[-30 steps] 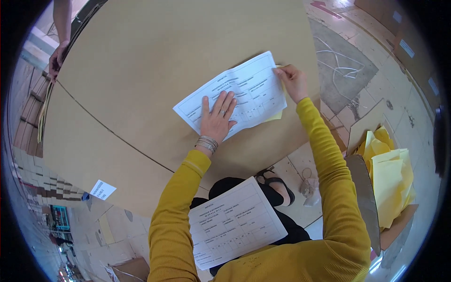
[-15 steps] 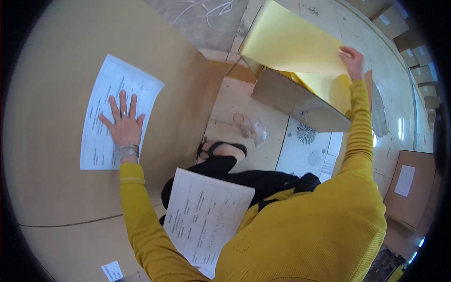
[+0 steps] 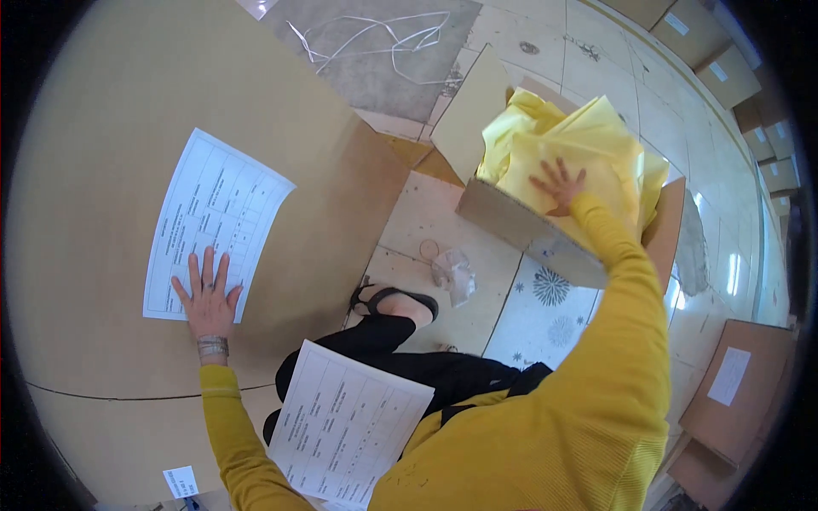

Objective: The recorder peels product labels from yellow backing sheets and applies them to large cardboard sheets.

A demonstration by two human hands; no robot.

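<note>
My left hand [image 3: 210, 300] lies flat with fingers spread on the lower edge of a white printed sheet [image 3: 223, 192]. That sheet is on the side of a large brown cardboard box [image 3: 324, 230] at my left. On the right, my right hand [image 3: 560, 186] is spread open on crumpled yellow paper [image 3: 596, 145]. The yellow paper fills an open cardboard box [image 3: 520, 223] on the floor and bulges above its rim. Across my lap rests a stack of printed sheets [image 3: 354, 422].
A small clear plastic bag [image 3: 454, 277] lies on the tiled floor near my sandalled foot [image 3: 396, 304]. White strapping [image 3: 383, 43] is tangled at the far side. Labelled cartons [image 3: 728, 77] line the right edge, and another carton [image 3: 737, 383] stands nearer at the right.
My right hand has dropped the yellow sheet's edge and moved left onto the paper, now crumpled in the box. My left hand has slid down toward the printed sheet's lower edge.
</note>
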